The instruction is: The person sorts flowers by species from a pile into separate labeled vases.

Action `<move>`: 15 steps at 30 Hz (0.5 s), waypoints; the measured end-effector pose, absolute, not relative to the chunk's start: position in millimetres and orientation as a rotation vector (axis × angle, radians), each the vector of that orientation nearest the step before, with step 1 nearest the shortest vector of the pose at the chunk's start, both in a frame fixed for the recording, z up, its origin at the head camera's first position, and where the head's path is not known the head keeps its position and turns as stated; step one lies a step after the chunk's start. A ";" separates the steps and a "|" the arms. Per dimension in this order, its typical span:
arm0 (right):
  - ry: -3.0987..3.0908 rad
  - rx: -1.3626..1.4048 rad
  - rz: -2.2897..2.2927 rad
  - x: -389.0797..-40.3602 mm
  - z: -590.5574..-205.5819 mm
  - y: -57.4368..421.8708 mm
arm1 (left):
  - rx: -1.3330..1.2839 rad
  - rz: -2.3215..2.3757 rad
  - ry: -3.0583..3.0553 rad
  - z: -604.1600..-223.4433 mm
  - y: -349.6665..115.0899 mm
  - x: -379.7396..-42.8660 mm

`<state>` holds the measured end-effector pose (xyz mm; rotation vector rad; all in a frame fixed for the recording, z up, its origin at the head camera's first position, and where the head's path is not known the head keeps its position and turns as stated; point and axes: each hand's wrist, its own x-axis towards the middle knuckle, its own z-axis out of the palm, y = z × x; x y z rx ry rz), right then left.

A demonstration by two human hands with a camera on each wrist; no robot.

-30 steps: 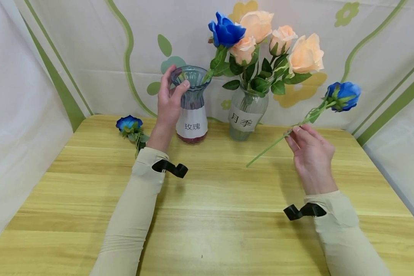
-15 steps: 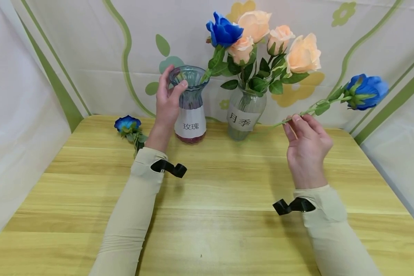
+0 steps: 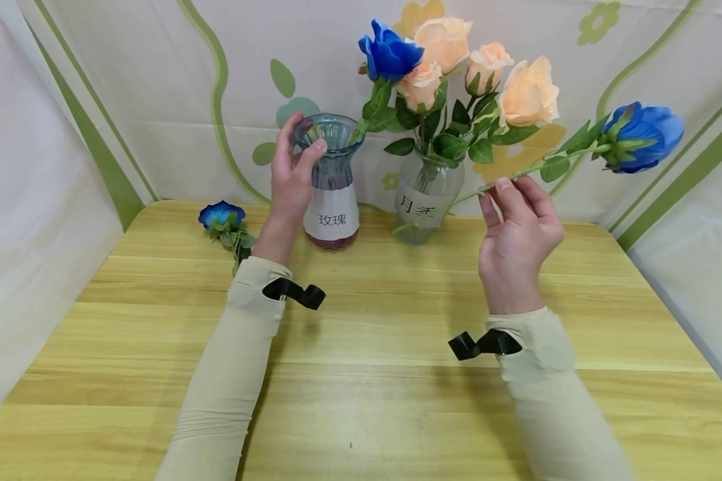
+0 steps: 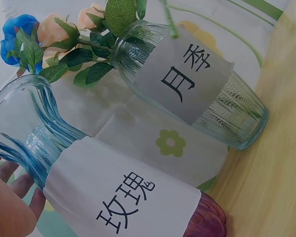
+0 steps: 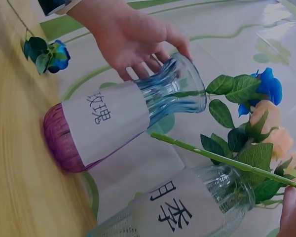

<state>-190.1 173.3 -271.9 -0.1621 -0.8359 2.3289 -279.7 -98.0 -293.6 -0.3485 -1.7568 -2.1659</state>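
Note:
My left hand (image 3: 293, 177) grips a blue-and-purple glass vase (image 3: 332, 175) by its flared neck, thumb at the rim. One blue rose (image 3: 391, 53) leans rightward out of that vase. In the right wrist view the fingers curl behind its neck. My right hand (image 3: 520, 237) pinches the green stem of another blue rose (image 3: 640, 139) between thumb and fingers. That bloom points up and right, while the stem's cut end (image 3: 400, 229) reaches down-left in front of a clear glass vase (image 3: 433, 184). Peach roses (image 3: 529, 93) stand in the clear vase.
A third blue rose (image 3: 221, 215) lies on the wooden table (image 3: 361, 387), left of my left forearm. Both vases carry white paper labels and stand near the table's back edge. A patterned cloth (image 3: 156, 80) hangs behind.
My right hand has moved left and up with the blue rose, whose stem has swung toward the clear vase and whose bloom is higher. The left hand keeps its grip on the vase.

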 end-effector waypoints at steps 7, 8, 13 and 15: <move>-0.834 -0.135 2.283 -192.9 -262.5 160.5 | -0.358 -2.167 -1.750 -292.5 -97.3 -280.4; -0.833 -0.133 2.278 -193.3 -261.0 158.8 | -0.357 -2.169 -1.750 -292.4 -97.4 -280.3; -0.831 -0.117 2.268 -195.4 -254.5 149.9 | -0.353 -2.175 -1.759 -292.4 -97.9 -279.5; -0.831 -0.111 2.260 -196.1 -252.0 146.5 | -0.350 -2.176 -1.764 -292.7 -98.0 -279.0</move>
